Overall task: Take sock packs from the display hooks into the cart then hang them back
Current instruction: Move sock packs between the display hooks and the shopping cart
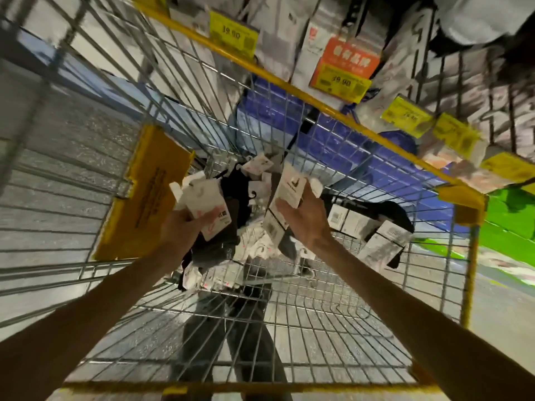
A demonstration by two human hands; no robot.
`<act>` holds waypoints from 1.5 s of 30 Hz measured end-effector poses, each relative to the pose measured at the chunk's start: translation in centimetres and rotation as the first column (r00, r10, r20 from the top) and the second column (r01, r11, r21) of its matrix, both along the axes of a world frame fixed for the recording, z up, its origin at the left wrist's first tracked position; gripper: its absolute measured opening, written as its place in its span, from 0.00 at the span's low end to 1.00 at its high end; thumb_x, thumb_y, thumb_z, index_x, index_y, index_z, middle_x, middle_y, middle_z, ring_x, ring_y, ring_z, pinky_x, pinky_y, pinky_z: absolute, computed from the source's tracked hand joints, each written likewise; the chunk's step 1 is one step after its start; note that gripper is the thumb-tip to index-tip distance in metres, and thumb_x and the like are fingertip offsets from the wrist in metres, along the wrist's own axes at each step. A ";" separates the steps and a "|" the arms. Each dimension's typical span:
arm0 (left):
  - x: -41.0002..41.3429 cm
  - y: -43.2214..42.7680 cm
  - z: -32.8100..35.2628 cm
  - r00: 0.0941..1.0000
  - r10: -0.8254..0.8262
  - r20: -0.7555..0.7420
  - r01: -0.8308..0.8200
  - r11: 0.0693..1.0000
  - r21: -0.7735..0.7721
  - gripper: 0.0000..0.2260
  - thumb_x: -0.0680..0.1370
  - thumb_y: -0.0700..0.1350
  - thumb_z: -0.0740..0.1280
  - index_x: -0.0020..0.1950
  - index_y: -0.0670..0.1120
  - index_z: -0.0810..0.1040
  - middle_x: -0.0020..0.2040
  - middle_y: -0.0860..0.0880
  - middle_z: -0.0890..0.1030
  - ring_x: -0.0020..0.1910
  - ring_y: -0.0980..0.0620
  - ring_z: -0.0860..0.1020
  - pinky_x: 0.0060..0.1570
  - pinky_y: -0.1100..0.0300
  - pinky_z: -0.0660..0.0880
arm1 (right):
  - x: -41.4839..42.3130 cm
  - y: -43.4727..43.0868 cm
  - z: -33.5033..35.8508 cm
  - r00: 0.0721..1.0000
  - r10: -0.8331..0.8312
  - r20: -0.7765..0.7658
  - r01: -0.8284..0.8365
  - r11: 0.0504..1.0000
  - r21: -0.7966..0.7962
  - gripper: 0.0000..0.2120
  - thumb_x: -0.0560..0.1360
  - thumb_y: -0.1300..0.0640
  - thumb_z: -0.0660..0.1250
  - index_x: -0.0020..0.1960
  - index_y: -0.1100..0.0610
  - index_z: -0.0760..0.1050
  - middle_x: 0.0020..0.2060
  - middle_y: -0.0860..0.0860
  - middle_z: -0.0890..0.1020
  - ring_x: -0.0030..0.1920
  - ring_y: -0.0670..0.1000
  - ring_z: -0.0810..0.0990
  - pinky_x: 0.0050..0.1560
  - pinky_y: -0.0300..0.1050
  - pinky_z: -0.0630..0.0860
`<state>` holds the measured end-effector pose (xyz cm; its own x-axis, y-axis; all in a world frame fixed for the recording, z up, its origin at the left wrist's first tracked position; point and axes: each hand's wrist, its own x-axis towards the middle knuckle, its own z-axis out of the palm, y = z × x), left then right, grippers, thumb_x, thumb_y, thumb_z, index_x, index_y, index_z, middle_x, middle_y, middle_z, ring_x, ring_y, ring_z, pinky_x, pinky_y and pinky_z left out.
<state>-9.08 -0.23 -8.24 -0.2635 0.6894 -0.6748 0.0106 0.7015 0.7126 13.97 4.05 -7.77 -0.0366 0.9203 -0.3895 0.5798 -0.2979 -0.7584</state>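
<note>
Sock packs, dark socks in white card sleeves [362,224], lie heaped on the floor of the silver wire shopping cart with yellow rim [289,88], toward its far rim. Left hand [185,224] grips a white-sleeved pack [207,204] over the heap's left side, fingers curled round it. Right hand [304,218] clasps a second white-sleeved pack [291,188] over the heap's middle. Step judged: gathering packs for rehanging, though dropping them in cannot be excluded. Next move would call for lifting each pack over the far rim to the hanging display packs [318,39] behind yellow price tags [233,34], then threading its hanger onto a hook.
</note>
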 end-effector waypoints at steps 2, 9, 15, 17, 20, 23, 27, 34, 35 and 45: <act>0.5 0.4 1.5 0.997 -0.065 -0.050 0.067 0.997 0.041 0.08 0.72 0.49 0.76 0.47 0.53 0.79 0.52 0.47 0.84 0.50 0.48 0.82 0.52 0.51 0.79 | -1.0 -0.3 2.6 0.998 0.016 -0.053 -0.021 0.995 -0.099 0.23 0.78 0.53 0.64 0.71 0.54 0.62 0.43 0.39 0.79 0.38 0.38 0.79 0.40 0.34 0.78; 3.2 1.5 8.5 0.915 -0.263 -0.306 0.288 0.957 0.040 0.17 0.79 0.39 0.67 0.31 0.48 0.71 0.27 0.51 0.72 0.30 0.53 0.70 0.31 0.60 0.65 | -5.6 0.4 11.6 0.946 -0.028 -0.322 -0.115 0.903 -0.415 0.25 0.75 0.42 0.69 0.65 0.53 0.68 0.61 0.52 0.77 0.57 0.55 0.78 0.39 0.48 0.81; 2.7 3.8 16.4 0.916 -0.346 -0.205 0.361 0.932 0.040 0.14 0.81 0.35 0.64 0.34 0.38 0.75 0.33 0.43 0.76 0.40 0.44 0.75 0.42 0.49 0.72 | -1.3 -0.7 21.1 0.847 -0.198 -0.494 -0.039 0.903 -0.428 0.13 0.75 0.65 0.70 0.57 0.57 0.74 0.42 0.57 0.82 0.31 0.50 0.82 0.45 0.58 0.83; 3.7 4.7 20.2 0.910 -0.373 -0.184 0.390 0.918 0.068 0.19 0.81 0.37 0.64 0.30 0.43 0.72 0.28 0.46 0.72 0.32 0.46 0.72 0.32 0.60 0.69 | 0.0 -1.0 24.0 0.928 -0.073 -0.365 -0.057 0.941 -0.333 0.10 0.73 0.58 0.74 0.54 0.57 0.79 0.41 0.56 0.84 0.28 0.47 0.82 0.34 0.47 0.82; 5.5 5.3 25.5 0.928 -0.365 -0.079 0.373 0.913 0.163 0.16 0.81 0.37 0.65 0.33 0.44 0.75 0.25 0.51 0.77 0.31 0.51 0.78 0.32 0.67 0.72 | 1.8 -1.1 27.7 0.986 -0.019 -0.163 -0.021 0.969 -0.245 0.18 0.71 0.47 0.74 0.54 0.59 0.82 0.40 0.50 0.83 0.32 0.42 0.80 0.27 0.35 0.75; 7.3 5.4 30.2 0.919 -0.394 0.030 0.374 0.891 0.257 0.16 0.79 0.32 0.64 0.33 0.43 0.80 0.24 0.52 0.79 0.29 0.55 0.80 0.28 0.68 0.74 | 3.3 -1.1 31.5 0.979 -0.094 -0.182 0.061 0.981 -0.183 0.14 0.72 0.47 0.74 0.53 0.55 0.82 0.47 0.48 0.84 0.41 0.43 0.82 0.37 0.32 0.79; 9.7 5.8 35.4 0.903 -0.398 0.161 0.339 0.891 0.302 0.06 0.77 0.36 0.69 0.42 0.43 0.83 0.34 0.49 0.85 0.35 0.55 0.83 0.36 0.62 0.79 | 4.7 -2.1 36.6 0.852 -0.271 -0.447 0.199 0.959 -0.203 0.11 0.69 0.51 0.77 0.48 0.56 0.83 0.46 0.46 0.85 0.46 0.43 0.84 0.52 0.38 0.79; 12.2 6.7 43.6 0.897 -0.335 0.289 0.229 0.910 0.345 0.07 0.75 0.42 0.73 0.51 0.42 0.85 0.47 0.42 0.86 0.41 0.48 0.85 0.40 0.58 0.80 | 6.6 -2.9 43.8 0.684 -0.349 -0.640 0.352 0.927 -0.129 0.17 0.69 0.48 0.77 0.55 0.54 0.82 0.51 0.51 0.86 0.53 0.50 0.84 0.62 0.52 0.76; 12.4 6.8 44.6 0.896 -0.324 0.304 0.211 0.912 0.350 0.08 0.74 0.43 0.74 0.51 0.42 0.85 0.48 0.42 0.86 0.42 0.48 0.85 0.43 0.56 0.81 | 6.7 -2.9 44.7 0.661 -0.358 -0.660 0.367 0.921 -0.132 0.18 0.70 0.48 0.76 0.56 0.54 0.82 0.49 0.51 0.86 0.52 0.50 0.84 0.60 0.51 0.78; 12.6 7.7 53.1 0.895 -0.318 0.314 0.146 0.872 0.467 0.15 0.75 0.50 0.74 0.52 0.39 0.83 0.46 0.40 0.86 0.38 0.48 0.85 0.35 0.59 0.80 | 5.4 -0.7 52.2 0.637 -0.305 -0.708 0.462 0.886 0.033 0.19 0.70 0.54 0.77 0.58 0.58 0.80 0.48 0.56 0.86 0.49 0.56 0.85 0.56 0.56 0.80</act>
